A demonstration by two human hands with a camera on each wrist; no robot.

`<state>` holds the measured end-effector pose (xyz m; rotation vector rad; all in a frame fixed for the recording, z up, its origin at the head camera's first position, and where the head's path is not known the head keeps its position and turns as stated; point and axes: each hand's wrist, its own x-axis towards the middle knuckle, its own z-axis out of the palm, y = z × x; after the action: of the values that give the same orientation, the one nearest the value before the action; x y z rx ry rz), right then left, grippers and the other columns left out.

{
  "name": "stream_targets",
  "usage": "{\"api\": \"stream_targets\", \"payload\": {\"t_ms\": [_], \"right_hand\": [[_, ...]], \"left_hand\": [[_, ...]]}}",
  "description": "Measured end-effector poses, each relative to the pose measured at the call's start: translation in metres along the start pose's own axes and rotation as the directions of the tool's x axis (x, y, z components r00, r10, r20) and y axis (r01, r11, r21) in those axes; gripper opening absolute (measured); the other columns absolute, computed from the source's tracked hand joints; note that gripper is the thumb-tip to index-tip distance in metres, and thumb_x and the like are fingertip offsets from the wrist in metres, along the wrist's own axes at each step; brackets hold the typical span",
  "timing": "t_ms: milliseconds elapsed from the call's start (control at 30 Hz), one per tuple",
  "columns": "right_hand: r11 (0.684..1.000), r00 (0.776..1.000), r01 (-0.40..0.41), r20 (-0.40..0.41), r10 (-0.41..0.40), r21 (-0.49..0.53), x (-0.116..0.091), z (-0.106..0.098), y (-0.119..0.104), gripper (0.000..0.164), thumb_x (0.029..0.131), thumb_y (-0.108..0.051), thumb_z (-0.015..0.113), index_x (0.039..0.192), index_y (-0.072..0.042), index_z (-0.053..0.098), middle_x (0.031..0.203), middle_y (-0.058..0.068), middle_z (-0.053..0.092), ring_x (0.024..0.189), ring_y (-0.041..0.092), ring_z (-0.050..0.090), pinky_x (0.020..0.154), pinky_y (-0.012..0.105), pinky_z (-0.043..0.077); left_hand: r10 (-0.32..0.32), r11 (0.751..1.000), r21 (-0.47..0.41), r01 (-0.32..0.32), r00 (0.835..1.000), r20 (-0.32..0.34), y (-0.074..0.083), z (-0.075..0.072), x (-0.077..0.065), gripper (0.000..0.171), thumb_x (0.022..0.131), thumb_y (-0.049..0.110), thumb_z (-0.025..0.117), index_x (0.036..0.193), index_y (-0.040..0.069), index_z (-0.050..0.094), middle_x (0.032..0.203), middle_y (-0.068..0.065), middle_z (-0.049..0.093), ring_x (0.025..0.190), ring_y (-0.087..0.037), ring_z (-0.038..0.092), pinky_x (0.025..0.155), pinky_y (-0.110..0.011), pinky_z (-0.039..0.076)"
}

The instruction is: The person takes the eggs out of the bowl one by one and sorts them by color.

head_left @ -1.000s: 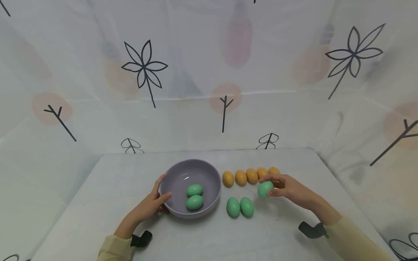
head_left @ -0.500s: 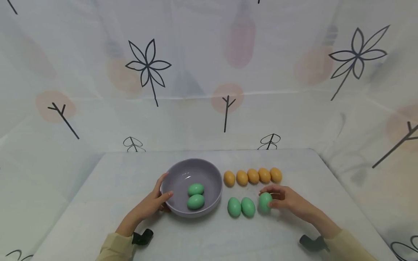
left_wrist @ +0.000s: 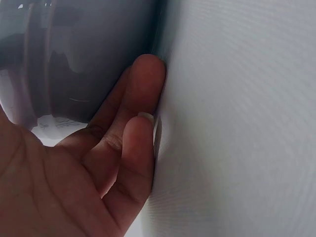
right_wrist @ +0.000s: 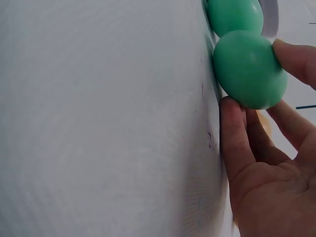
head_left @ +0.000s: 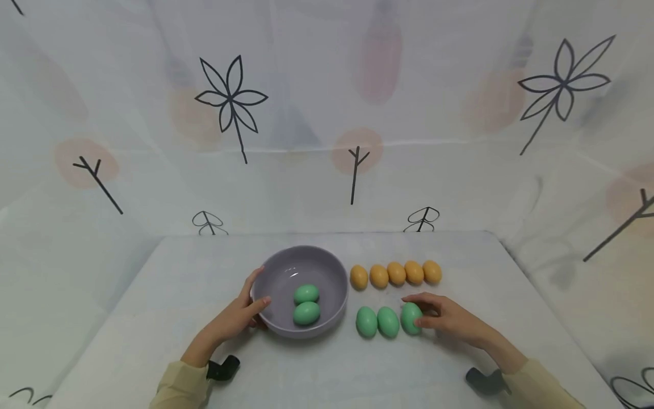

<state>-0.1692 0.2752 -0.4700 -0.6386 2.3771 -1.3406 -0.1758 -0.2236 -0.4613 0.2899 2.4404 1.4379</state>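
My left hand grips the left side of a grey-purple bowl, its thumb over the rim. In the left wrist view its other fingers lie low against the bowl's outer wall, near the tabletop. Inside the bowl are two green eggs, a rear egg and a front egg. Right of the bowl, my right hand pinches a third green egg that touches the table, as the right wrist view shows. Two more green eggs, one left and one nearer, stand beside it.
Several orange-yellow eggs form a row behind the green ones, to the right of the bowl. A white cloth covers the table. Behind it hangs a pale curtain with plant drawings.
My right hand has brought its green egg down and slightly left, from above the table to the right end of the green row. The left hand keeps its grip on the bowl.
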Motion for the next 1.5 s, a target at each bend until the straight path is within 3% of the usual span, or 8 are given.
{"api": "stream_targets", "payload": {"t_ms": [200,267,433,500,633,733,1000,1500], "right_hand": [[1.000,1.000,-0.029,0.000,0.029,-0.012,0.0020,0.0013,-0.0022,0.045,0.097,-0.026,0.066,0.138,-0.010,0.055,0.139,0.007,0.055,0.134,0.030,0.042,0.100,0.014,0.030],[0.999,0.999,-0.037,0.003,0.037,-0.024,0.0020,0.0015,-0.0020,0.044,0.098,-0.027,0.064,0.138,-0.011,0.055,0.140,0.006,0.055,0.136,0.035,0.039,0.105,0.023,0.031],[0.998,0.999,-0.041,0.018,0.042,-0.053,0.0001,0.0019,0.0006,0.043,0.098,-0.030,0.065,0.138,-0.015,0.057,0.140,0.004,0.055,0.133,0.026,0.044,0.105,0.028,0.034],[0.998,0.999,-0.039,0.031,0.040,-0.050,-0.0013,0.0019,0.0015,0.047,0.095,-0.029,0.069,0.138,-0.015,0.057,0.140,0.005,0.055,0.130,0.018,0.046,0.099,0.020,0.034],[0.999,0.997,-0.031,0.073,0.029,0.029,-0.0026,0.0020,0.0028,0.061,0.087,-0.022,0.077,0.142,-0.011,0.052,0.145,0.014,0.049,0.128,0.004,0.045,0.097,0.016,0.037],[0.996,0.996,-0.014,0.087,0.007,0.085,-0.0014,0.0020,0.0040,0.069,0.083,-0.016,0.081,0.143,-0.006,0.049,0.147,0.019,0.045,0.124,-0.006,0.045,0.097,0.015,0.038],[0.992,0.997,0.000,0.079,-0.010,0.123,0.0020,0.0010,0.0042,0.067,0.082,-0.013,0.082,0.139,0.000,0.050,0.142,0.020,0.049,0.122,-0.005,0.048,0.096,0.015,0.040],[0.989,0.995,0.005,0.093,-0.019,0.148,0.0019,0.0020,0.0028,0.066,0.085,-0.013,0.079,0.143,-0.002,0.049,0.145,0.020,0.047,0.123,-0.006,0.048,0.100,0.023,0.041]], "left_hand": [[-0.010,1.000,0.010,0.010,1.000,0.001,-0.0003,-0.0022,0.0017,0.076,0.103,0.039,0.053,0.158,0.036,0.002,0.097,-0.016,0.061,0.078,-0.025,0.065,0.071,-0.039,0.049],[-0.012,1.000,0.013,0.012,1.000,0.002,-0.0006,-0.0023,0.0023,0.076,0.103,0.040,0.053,0.158,0.036,0.002,0.096,-0.016,0.061,0.078,-0.025,0.065,0.072,-0.039,0.049],[-0.011,1.000,0.006,0.011,1.000,0.002,-0.0033,-0.0023,0.0022,0.076,0.103,0.039,0.053,0.158,0.035,0.002,0.103,-0.020,0.060,0.078,-0.025,0.064,0.071,-0.039,0.048],[-0.010,1.000,-0.007,0.010,1.000,0.004,-0.0053,-0.0017,0.0018,0.076,0.103,0.037,0.053,0.159,0.034,0.001,0.110,-0.023,0.059,0.078,-0.025,0.064,0.071,-0.040,0.048],[-0.006,1.000,-0.010,0.007,1.000,0.010,-0.0093,-0.0004,0.0010,0.076,0.104,0.035,0.052,0.159,0.032,0.000,0.110,-0.022,0.059,0.078,-0.025,0.064,0.070,-0.040,0.048],[-0.011,1.000,0.015,0.011,1.000,0.008,-0.0077,-0.0005,0.0007,0.075,0.104,0.036,0.052,0.159,0.032,0.001,0.099,-0.016,0.060,0.078,-0.024,0.064,0.071,-0.039,0.048],[-0.015,1.000,0.022,0.015,1.000,0.001,0.0002,-0.0011,0.0007,0.075,0.103,0.039,0.053,0.158,0.036,0.003,0.096,-0.016,0.060,0.078,-0.025,0.064,0.073,-0.039,0.049],[0.008,1.000,0.010,-0.008,1.000,0.013,-0.0014,-0.0014,0.0010,0.075,0.104,0.037,0.052,0.159,0.034,0.000,0.095,-0.016,0.060,0.078,-0.025,0.064,0.072,-0.040,0.048]]}}
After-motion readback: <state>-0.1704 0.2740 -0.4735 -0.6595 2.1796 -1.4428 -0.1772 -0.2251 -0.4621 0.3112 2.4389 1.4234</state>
